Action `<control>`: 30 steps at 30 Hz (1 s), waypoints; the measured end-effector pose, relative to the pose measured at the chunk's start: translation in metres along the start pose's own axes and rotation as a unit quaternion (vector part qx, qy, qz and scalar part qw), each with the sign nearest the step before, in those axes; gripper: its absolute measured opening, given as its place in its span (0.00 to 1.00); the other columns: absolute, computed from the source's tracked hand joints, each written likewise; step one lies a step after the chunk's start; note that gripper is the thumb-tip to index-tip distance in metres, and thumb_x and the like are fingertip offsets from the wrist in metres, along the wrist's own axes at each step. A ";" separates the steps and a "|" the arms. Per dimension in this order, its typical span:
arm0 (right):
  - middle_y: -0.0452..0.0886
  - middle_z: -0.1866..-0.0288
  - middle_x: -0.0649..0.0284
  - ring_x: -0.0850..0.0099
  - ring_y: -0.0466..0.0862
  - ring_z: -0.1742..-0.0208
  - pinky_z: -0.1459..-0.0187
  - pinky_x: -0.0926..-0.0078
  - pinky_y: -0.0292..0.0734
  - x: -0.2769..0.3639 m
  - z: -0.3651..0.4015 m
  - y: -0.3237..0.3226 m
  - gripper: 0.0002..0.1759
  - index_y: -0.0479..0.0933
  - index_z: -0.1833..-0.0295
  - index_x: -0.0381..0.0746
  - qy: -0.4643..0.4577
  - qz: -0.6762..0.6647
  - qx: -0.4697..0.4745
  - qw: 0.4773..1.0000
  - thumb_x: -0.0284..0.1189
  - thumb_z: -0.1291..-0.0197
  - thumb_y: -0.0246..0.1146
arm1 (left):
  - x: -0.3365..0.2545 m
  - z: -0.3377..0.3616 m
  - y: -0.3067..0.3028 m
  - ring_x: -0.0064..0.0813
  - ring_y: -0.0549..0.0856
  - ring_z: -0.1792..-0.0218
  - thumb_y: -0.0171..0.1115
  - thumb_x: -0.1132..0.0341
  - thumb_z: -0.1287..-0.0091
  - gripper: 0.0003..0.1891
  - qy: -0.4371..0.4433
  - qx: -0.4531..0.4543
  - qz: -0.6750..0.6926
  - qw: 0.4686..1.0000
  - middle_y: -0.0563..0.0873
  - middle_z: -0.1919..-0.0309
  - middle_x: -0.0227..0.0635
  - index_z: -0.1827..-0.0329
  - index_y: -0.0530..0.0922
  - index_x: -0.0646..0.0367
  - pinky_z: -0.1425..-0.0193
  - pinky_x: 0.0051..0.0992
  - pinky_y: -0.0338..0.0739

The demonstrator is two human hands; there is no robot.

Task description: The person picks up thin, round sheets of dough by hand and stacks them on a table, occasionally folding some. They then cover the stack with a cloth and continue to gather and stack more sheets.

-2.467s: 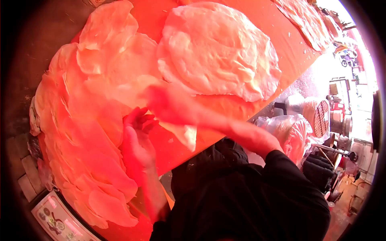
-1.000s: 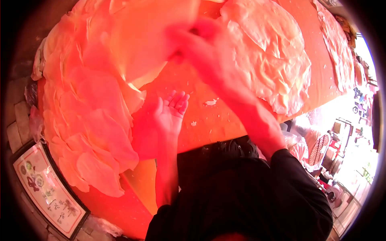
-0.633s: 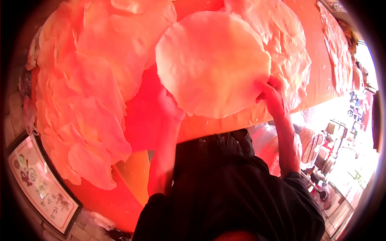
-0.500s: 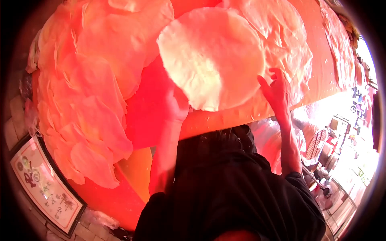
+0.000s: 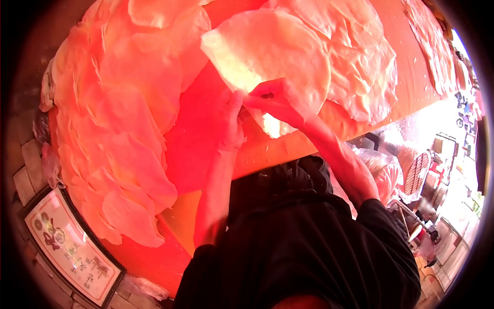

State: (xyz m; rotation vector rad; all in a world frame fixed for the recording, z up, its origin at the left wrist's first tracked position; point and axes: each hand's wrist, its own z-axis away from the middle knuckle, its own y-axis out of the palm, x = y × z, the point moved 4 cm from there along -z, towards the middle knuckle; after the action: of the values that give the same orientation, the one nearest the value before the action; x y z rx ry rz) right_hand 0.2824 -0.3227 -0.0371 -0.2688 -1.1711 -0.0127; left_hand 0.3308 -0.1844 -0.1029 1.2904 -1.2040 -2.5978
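A large, thin, round flatbread (image 5: 278, 49) lies on the red-lit table, its left edge drawn up at my hands. My right hand (image 5: 282, 103) reaches across its near part, fingers closed in a pinch at that edge. My left hand (image 5: 231, 121) meets it from the left, thumb and fingers closed around the same edge. The fingertips of both hands almost touch, and the exact grip between them is partly hidden. Part of the flatbread hangs below my right hand, toward the table's near edge.
Overlapping thin flatbreads (image 5: 113, 113) cover the table's left side. More sheets (image 5: 360, 62) lie to the right, and another pile (image 5: 429, 46) farther off. A framed sign (image 5: 72, 247) stands at lower left. Plastic bags (image 5: 378, 167) and a cart sit beyond the table's right edge.
My right hand has moved left from the flatbread's right edge to its left edge, beside my left hand. The flatbread's near left edge is now gathered at my fingers.
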 end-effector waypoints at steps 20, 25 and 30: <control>0.82 0.71 0.68 0.78 0.82 0.71 0.68 0.80 0.77 -0.001 0.053 -0.187 0.04 0.80 0.62 0.36 -0.126 -0.004 -0.347 0.929 0.24 0.38 0.61 | -0.036 0.048 -0.139 0.32 0.81 0.48 0.58 0.68 0.32 0.17 0.000 -0.221 -0.071 0.973 0.82 0.48 0.36 0.41 0.74 0.63 0.42 0.32 0.78; 0.86 0.67 0.50 0.58 0.87 0.69 0.64 0.66 0.80 -0.101 0.106 -0.300 0.18 0.82 0.55 0.34 0.036 0.273 -0.539 0.796 0.39 0.40 0.66 | -0.053 0.067 -0.132 0.32 0.82 0.54 0.61 0.69 0.37 0.13 0.003 -0.328 -0.022 0.944 0.81 0.56 0.34 0.50 0.77 0.60 0.57 0.32 0.82; 0.84 0.50 0.49 0.53 0.84 0.50 0.49 0.61 0.79 -0.037 0.103 -0.209 0.29 0.73 0.36 0.37 -0.101 0.432 -0.536 0.718 0.35 0.41 0.70 | -0.081 0.062 -0.107 0.33 0.80 0.50 0.61 0.71 0.37 0.15 0.122 -0.247 -0.111 0.955 0.80 0.51 0.36 0.46 0.76 0.62 0.48 0.32 0.79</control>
State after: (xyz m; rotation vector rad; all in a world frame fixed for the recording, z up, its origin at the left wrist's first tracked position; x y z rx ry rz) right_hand 0.1435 -0.5073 0.0088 -1.8895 -1.0314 0.1701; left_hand 0.3760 -0.0439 -0.0926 1.6242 -0.3525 -2.5317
